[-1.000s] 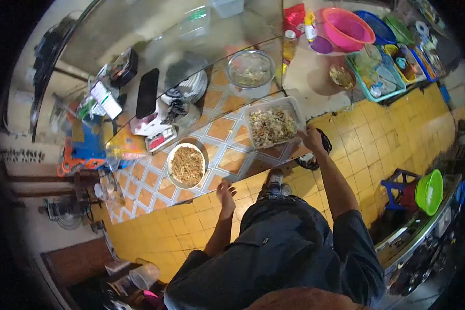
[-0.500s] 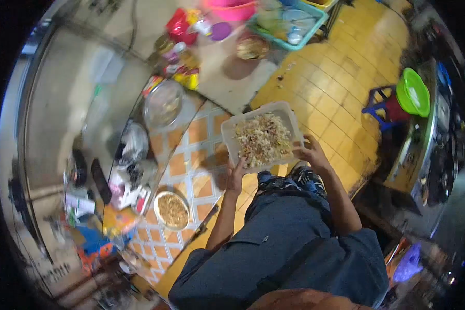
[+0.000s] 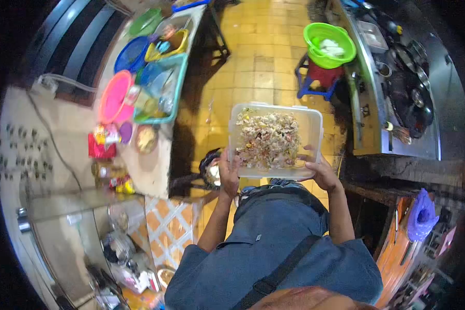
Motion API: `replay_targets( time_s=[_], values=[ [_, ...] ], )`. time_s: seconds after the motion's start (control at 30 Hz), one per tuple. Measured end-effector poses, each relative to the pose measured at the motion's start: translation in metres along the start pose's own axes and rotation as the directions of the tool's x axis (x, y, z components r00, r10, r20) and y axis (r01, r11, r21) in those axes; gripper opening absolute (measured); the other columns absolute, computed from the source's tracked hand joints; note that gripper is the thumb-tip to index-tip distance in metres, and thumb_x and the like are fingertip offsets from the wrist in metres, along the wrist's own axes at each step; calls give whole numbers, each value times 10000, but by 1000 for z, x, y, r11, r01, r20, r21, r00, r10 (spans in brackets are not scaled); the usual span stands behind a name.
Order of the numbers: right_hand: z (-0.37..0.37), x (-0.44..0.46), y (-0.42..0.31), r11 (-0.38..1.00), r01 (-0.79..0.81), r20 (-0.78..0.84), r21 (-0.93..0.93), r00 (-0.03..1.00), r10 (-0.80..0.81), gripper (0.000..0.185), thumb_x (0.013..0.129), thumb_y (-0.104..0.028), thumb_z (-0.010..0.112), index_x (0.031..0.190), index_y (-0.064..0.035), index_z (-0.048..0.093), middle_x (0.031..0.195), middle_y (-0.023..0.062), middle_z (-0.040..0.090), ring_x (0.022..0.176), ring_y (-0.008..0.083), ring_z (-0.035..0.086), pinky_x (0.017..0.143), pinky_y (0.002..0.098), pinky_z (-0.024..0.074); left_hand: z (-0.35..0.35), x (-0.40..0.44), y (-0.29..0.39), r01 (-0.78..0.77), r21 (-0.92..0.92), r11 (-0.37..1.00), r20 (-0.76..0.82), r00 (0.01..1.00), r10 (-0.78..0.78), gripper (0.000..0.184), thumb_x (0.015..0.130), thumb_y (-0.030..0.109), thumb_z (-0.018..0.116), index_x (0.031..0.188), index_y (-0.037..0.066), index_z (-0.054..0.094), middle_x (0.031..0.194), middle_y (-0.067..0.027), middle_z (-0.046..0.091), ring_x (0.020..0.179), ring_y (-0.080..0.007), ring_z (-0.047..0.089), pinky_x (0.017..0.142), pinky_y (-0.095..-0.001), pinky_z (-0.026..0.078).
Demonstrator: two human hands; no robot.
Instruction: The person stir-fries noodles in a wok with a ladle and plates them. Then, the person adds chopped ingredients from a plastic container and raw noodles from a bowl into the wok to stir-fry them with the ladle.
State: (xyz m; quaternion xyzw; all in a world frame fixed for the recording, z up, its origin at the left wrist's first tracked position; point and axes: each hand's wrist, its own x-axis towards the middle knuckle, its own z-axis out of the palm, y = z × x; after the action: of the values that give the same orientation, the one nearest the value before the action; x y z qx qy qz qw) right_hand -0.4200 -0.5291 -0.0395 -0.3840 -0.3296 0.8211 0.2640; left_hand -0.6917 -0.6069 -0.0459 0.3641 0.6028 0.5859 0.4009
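Observation:
A clear plastic food container (image 3: 312,126) is held out level in front of my body. Chopped or shredded pale food mixed with rice-like bits (image 3: 267,139) fills its left and middle part, while the right side shows bare plastic. My left hand (image 3: 229,173) grips the near left corner, thumb up along the wall. At the near right corner my right hand (image 3: 323,173) has its fingers over the rim and holds that side. Undersides of both hands' grips are hidden.
A green basin (image 3: 315,57) with white items sits on a blue stool (image 3: 315,92). The stove counter (image 3: 369,119) with pans is on the right. A left counter (image 3: 163,160) carries colourful basins and a teal basket (image 3: 180,93). A purple bag (image 3: 422,217) lies lower right.
My body and view have turned right, so the stove counter and green basin come closer. The container stays in both hands, and my right hand is now closed firmly at its near right corner.

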Motion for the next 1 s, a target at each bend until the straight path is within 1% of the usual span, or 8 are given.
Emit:
replay_targets(
  time_s=[0.33, 0.57, 0.63, 0.7, 0.77, 0.8, 0.9, 1.0],
  values=[
    [-92, 10, -67, 920, 273, -203, 282, 954, -221, 686, 773, -110, 619, 1360, -108, 265, 1233, 169, 453, 1079, 275, 516, 799, 401, 525, 146, 114, 25, -67, -89, 994, 196, 977, 83, 573, 879, 393, 529, 1252, -14, 375, 999, -25, 474, 865, -101, 443, 764, -244, 374],
    [-157, 37, -116, 931, 319, -353, 177, 904, -243, 712, 794, -221, 656, 1368, -89, 256, 1283, 130, 440, 1131, 262, 480, 930, 387, 422, 240, 204, 22, -102, -109, 989, 294, 947, 130, 597, 872, 382, 539, 1248, -56, 388, 1146, -101, 500, 1025, -176, 477, 894, -305, 372],
    [-185, 45, -141, 948, 302, -405, -96, 858, -315, 681, 797, -242, 656, 1341, -47, 297, 1285, 126, 439, 1171, 258, 439, 937, 381, 403, 277, 231, 18, -163, -123, 979, 270, 944, 191, 591, 875, 376, 533, 1252, -54, 382, 1112, -108, 512, 999, -178, 486, 887, -302, 375],
    [-199, 54, -157, 893, 415, -551, -173, 711, -437, 628, 776, -233, 677, 1279, -12, 374, 1244, 141, 469, 1164, 266, 442, 948, 382, 380, 308, 250, 19, -156, -112, 981, 351, 918, 186, 553, 899, 337, 486, 1263, -62, 363, 1142, -121, 496, 1003, -181, 484, 873, -302, 386],
    [-216, 59, -196, 561, -41, -562, -827, 122, -818, 525, 755, -182, 687, 1195, -9, 459, 1167, 159, 497, 1103, 288, 477, 932, 390, 378, 343, 277, 16, -146, -112, 983, 416, 891, 180, 516, 924, 297, 438, 1274, -70, 344, 1172, -133, 480, 1007, -185, 481, 860, -301, 397],
    [-218, 63, -219, 390, -162, -392, -906, -21, -920, 368, 729, -111, 682, 1066, -30, 557, 1048, 134, 540, 1023, 300, 500, 860, 386, 405, 357, 290, 14, -59, -139, 989, 447, 887, 115, 545, 901, 324, 480, 1268, -59, 357, 1134, -121, 498, 992, -178, 486, 861, -298, 387],
    [-239, 74, -260, 161, -263, -220, -951, 211, -952, 245, 718, -79, 664, 956, -55, 614, 951, 78, 570, 945, 278, 512, 804, 377, 410, 399, 314, 12, 14, -120, 993, 497, 867, 47, 562, 880, 339, 518, 1262, -45, 371, 1097, -105, 518, 984, -168, 488, 852, -291, 377],
    [-257, 102, -298, 154, -314, -247, -937, 279, -928, 170, 712, -89, 643, 881, -77, 628, 858, 53, 565, 858, 250, 509, 753, 370, 400, 434, 331, 19, -79, -97, 992, 530, 839, 119, 536, 883, 317, 509, 1261, -39, 375, 1102, -101, 517, 1000, -163, 478, 846, -286, 372]
  ],
)
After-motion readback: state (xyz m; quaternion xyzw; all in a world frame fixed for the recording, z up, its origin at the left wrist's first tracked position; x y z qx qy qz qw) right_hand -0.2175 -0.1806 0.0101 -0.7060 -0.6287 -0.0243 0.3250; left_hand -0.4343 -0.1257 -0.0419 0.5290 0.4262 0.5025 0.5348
